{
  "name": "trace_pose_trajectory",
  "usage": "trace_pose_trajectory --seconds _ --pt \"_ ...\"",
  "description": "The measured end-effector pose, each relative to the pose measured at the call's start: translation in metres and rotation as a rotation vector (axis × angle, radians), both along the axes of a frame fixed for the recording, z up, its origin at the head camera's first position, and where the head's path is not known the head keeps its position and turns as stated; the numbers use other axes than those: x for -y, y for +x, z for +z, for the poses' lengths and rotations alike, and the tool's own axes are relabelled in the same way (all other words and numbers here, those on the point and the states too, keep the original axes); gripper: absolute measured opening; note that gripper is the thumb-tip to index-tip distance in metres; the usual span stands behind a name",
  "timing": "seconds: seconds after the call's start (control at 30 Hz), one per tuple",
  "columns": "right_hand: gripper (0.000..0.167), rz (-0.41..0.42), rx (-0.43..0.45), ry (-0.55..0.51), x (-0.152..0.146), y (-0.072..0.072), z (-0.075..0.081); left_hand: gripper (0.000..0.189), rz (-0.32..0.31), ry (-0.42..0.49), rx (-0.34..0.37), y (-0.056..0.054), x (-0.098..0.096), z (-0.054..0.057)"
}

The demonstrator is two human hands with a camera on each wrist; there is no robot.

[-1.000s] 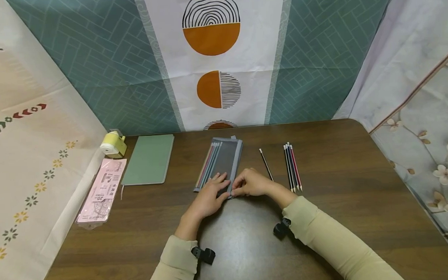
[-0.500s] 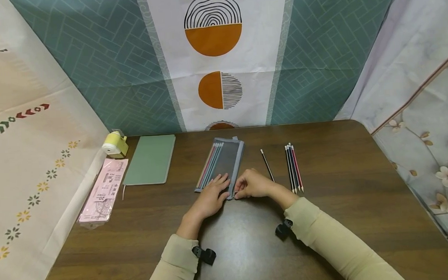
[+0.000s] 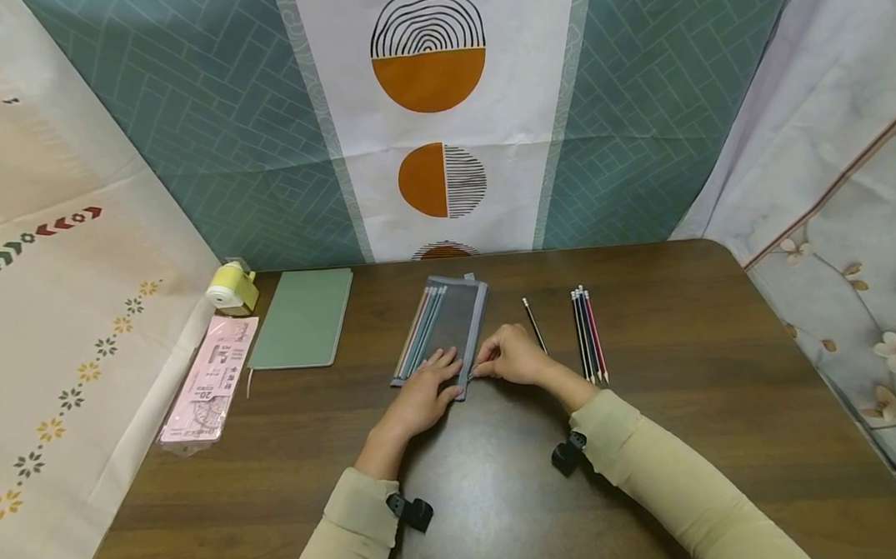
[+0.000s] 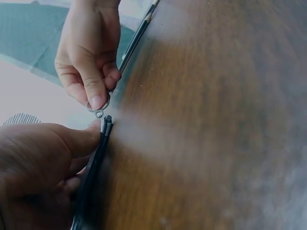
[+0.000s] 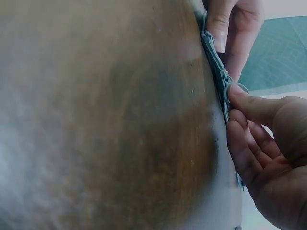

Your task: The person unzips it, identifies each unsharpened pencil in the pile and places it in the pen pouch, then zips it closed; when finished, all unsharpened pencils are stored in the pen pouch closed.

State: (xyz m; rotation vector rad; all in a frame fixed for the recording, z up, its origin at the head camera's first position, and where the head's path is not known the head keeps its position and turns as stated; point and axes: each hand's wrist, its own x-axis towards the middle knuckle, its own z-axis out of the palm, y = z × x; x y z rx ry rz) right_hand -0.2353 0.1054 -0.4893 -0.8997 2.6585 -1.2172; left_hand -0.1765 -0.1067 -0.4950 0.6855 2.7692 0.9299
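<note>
A grey mesh zip pencil case [image 3: 459,312] lies flat on the table, with several pencils [image 3: 426,326] visible along its left side. My left hand [image 3: 420,397] rests on its near end, fingers extended over the mesh and thumb by the near right corner. At the right-hand zip edge, my right hand [image 3: 516,356] pinches the ring [image 4: 100,114] of the zip pull between thumb and finger. The left wrist view shows the dark zip end [image 4: 106,124] beside the left thumb. In the right wrist view the fingertips partly cover the pull.
One dark pencil [image 3: 535,324] and a bundle of several pencils [image 3: 587,336] lie to the right. Leftward are a green notebook [image 3: 301,319], a pink packaged set [image 3: 210,377] and a yellow pencil sharpener [image 3: 232,287]. A patterned cloth [image 3: 262,154] hangs behind the table.
My right hand has moved from the case's near right corner slightly farther away along the zip edge, still pinching the pull. The left hand has stayed on the case.
</note>
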Motion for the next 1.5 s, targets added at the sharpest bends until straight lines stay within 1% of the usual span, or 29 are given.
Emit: trace_pose_trajectory --seconds 0.23,0.33,0.47,0.6,0.73,0.83,0.97,1.07,1.2,1.27,1.33,1.4,1.5 --pt "0.012 -0.117 0.028 -0.026 -0.003 -0.009 -0.003 0.048 -0.001 0.013 -0.01 0.0 0.001 -0.001" --pt "0.012 -0.156 -0.01 -0.034 -0.004 -0.013 -0.002 0.048 0.006 0.018 -0.014 0.0 0.001 -0.001" --pt "0.011 -0.229 -0.066 -0.035 -0.005 -0.018 0.001 0.049 0.009 0.016 -0.011 0.001 0.002 -0.001" --pt "0.01 -0.314 -0.078 -0.048 -0.009 -0.026 0.003 0.049 -0.001 0.014 0.001 0.005 0.003 -0.001" --pt "0.009 -0.396 -0.08 -0.067 -0.014 -0.034 0.003 0.05 -0.019 0.032 0.009 0.007 0.005 -0.002" --pt "0.01 -0.444 -0.081 -0.074 -0.016 -0.04 0.002 0.049 -0.03 0.044 0.008 0.008 0.007 -0.002" --pt "0.01 -0.523 -0.092 -0.068 -0.017 -0.049 0.004 0.049 -0.04 0.038 0.017 0.007 0.008 -0.003" --pt "0.011 -0.583 -0.127 -0.059 -0.017 -0.057 0.005 0.049 -0.05 0.045 0.011 0.007 0.009 -0.003" --pt "0.011 -0.644 -0.177 -0.076 -0.017 -0.068 0.007 0.049 -0.059 0.048 0.009 0.009 0.01 -0.002" --pt "0.011 -0.663 -0.185 -0.081 -0.018 -0.072 0.007 0.049 -0.063 0.049 0.013 0.009 0.01 -0.002" --pt "0.011 -0.663 -0.179 -0.066 -0.02 -0.075 0.005 0.048 -0.068 0.053 0.016 0.01 0.011 -0.002" --pt "0.013 -0.638 -0.144 -0.033 -0.024 -0.076 0.004 0.048 -0.075 0.055 0.013 0.01 0.012 -0.003" --pt "0.018 -0.58 -0.071 0.048 -0.029 -0.076 0.004 0.047 -0.079 0.065 0.006 0.011 0.013 -0.004"
